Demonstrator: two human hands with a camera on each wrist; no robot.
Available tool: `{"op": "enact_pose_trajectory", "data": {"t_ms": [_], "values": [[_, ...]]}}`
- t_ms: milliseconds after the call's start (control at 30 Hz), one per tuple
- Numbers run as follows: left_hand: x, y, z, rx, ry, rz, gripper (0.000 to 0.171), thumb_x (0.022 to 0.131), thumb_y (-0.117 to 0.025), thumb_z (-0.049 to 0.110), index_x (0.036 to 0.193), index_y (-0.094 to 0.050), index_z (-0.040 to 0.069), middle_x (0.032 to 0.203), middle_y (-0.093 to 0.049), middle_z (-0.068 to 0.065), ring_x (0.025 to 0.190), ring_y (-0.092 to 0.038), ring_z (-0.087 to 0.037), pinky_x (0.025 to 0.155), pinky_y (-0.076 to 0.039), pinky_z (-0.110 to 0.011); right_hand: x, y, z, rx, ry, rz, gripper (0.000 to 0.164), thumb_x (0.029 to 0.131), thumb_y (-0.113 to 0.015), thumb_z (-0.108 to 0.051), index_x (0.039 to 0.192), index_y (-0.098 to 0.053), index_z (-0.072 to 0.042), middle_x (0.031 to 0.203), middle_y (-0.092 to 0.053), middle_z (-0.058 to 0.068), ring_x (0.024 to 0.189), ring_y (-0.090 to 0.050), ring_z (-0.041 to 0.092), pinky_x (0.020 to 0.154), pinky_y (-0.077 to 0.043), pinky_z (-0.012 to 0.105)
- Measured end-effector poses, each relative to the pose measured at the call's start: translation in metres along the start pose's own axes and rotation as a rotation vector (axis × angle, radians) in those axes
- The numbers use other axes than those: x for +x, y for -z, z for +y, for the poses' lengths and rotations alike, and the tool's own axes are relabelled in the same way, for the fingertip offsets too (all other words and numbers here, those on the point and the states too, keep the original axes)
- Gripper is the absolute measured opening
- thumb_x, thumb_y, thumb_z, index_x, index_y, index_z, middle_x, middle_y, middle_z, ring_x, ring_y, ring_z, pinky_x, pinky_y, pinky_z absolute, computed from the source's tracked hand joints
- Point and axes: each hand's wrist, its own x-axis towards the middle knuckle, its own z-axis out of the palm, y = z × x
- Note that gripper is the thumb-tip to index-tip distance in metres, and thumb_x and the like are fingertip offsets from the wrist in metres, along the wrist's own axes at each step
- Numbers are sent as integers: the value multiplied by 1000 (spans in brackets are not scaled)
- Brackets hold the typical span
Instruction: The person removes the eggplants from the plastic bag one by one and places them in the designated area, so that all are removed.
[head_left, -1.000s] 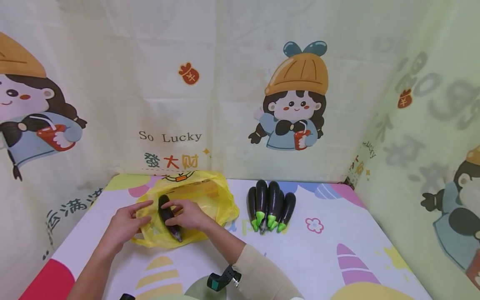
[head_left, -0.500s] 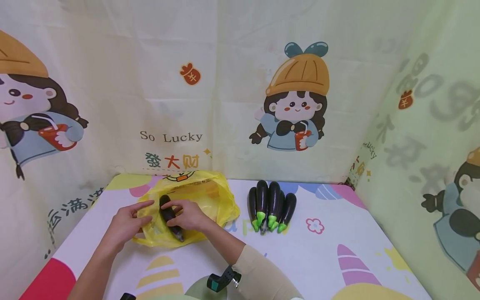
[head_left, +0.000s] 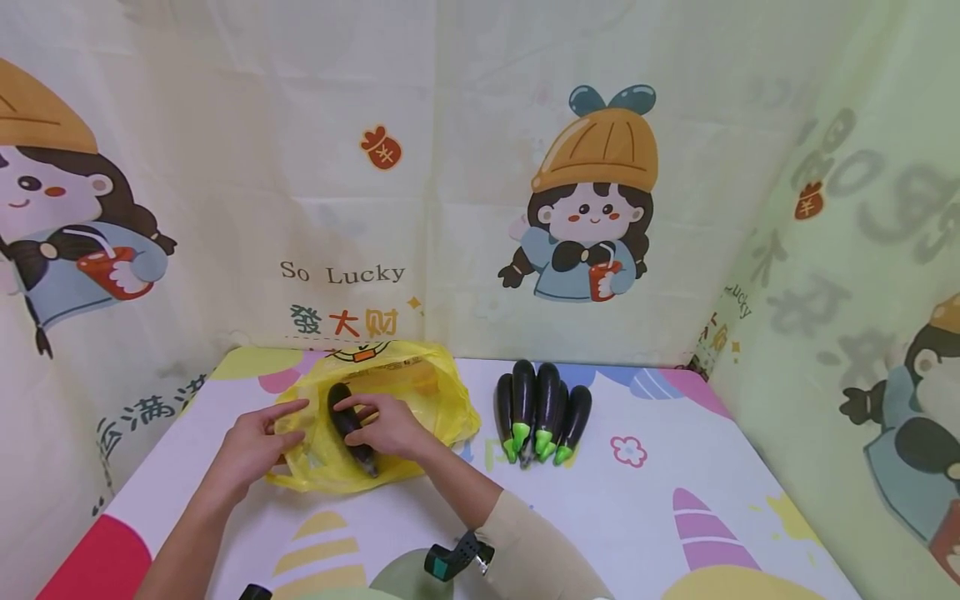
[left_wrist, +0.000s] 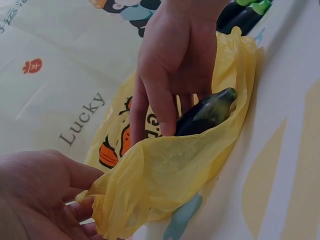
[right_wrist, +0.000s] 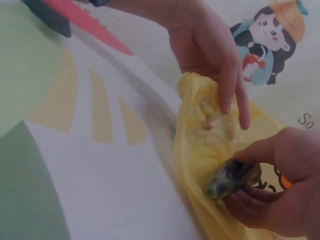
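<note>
A yellow plastic bag lies on the left of the table with its mouth spread. My left hand holds the near left edge of the bag; in the right wrist view some of its fingertips show through the thin plastic. Inside the mouth, my right hand grips a dark purple eggplant between thumb and fingers. The eggplant is tilted, its stem end toward the person, and the left wrist view shows that end just above the bag's rim.
Several eggplants, most with bright green caps, lie side by side to the right of the bag. A patterned cloth covers the table, and printed curtains stand behind it and at the sides.
Over the last half second my right hand has shifted the eggplant slightly to the right and back within the bag's mouth. My left hand stays in place on the bag.
</note>
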Motion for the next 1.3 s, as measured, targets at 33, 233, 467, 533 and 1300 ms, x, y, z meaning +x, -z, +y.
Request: {"op": "enact_pose_trajectory", "data": {"t_ms": [33, 233, 467, 533, 1300], "values": [[0, 0, 0, 0, -2, 0, 59, 100, -64, 14, 155, -47, 1, 108, -50, -16, 82, -61, -19, 70, -61, -29, -1, 1, 0, 3, -3, 3, 38, 86, -83, -14, 117, -77, -35, 111, -68, -2, 96, -62, 10, 78, -56, 28], [0, -1, 0, 10, -2, 4, 59, 100, -63, 15, 155, -47, 2, 100, -50, -14, 82, -63, -19, 70, -60, -29, -7, 9, 2, 41, -21, 10, 39, 86, -84, -13, 116, -77, -37, 112, -68, -2, 96, -63, 11, 78, -57, 30], [1, 1, 1, 32, 2, 6, 59, 101, -63, 16, 156, -46, 2, 106, -49, -16, 84, -62, -20, 70, -60, -28, -17, 20, 5, 110, -12, 3, 41, 86, -84, -11, 117, -78, -36, 110, -67, -2, 93, -64, 14, 74, -56, 30], [1, 1, 2, 33, 4, 8, 59, 100, -63, 16, 156, -46, 2, 99, -47, -14, 82, -62, -19, 69, -59, -28, -20, 23, 7, 134, -11, -2, 41, 86, -84, -10, 118, -78, -35, 110, -68, -1, 93, -64, 15, 74, -57, 30], [6, 3, -1, 4, 31, -11, 61, 100, -63, 14, 156, -43, 0, 105, -49, -16, 81, -63, -18, 69, -60, -28, -61, 69, 24, 204, 42, -15, 42, 89, -80, -11, 126, -75, -29, 121, -68, 5, 99, -68, 18, 85, -61, 35]]}}
